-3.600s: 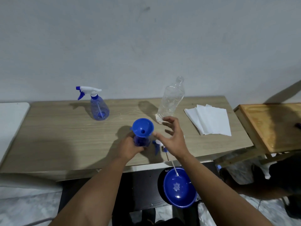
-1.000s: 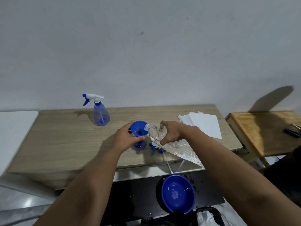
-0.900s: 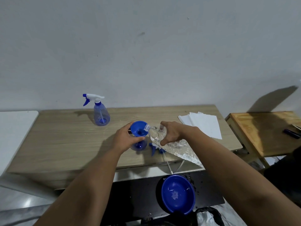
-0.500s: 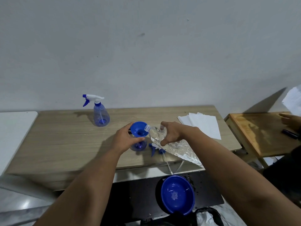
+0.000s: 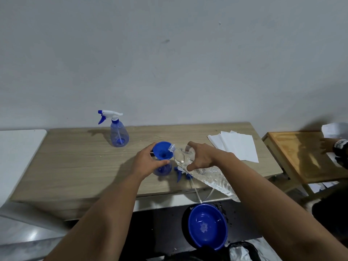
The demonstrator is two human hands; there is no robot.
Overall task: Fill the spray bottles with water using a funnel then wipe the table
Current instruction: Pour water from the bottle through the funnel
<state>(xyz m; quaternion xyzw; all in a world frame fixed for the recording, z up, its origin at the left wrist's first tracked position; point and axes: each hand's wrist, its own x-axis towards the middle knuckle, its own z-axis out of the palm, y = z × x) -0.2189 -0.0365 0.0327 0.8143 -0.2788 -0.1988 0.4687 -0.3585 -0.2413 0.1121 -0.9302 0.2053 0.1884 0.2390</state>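
Gripping: left hand (image 5: 146, 162) funnel (image 5: 162, 153), right hand (image 5: 202, 157) tilted water bottle (image 5: 205, 176).

Both forearms were bare to the near edge of the frame, with no sleeve, watch or band showing on either. The left hand (image 5: 146, 161) and the right hand (image 5: 202, 157) were ungloved, and no rings showed on the fingers that were visible.

Looks like a plain room in a home or small workspace, judged by the bare grey-white wall (image 5: 169, 63), the simple wood-pattern table (image 5: 79, 162), the smaller wooden side table (image 5: 301, 157) beside it and the blue plastic basin (image 5: 207, 227) on the floor.
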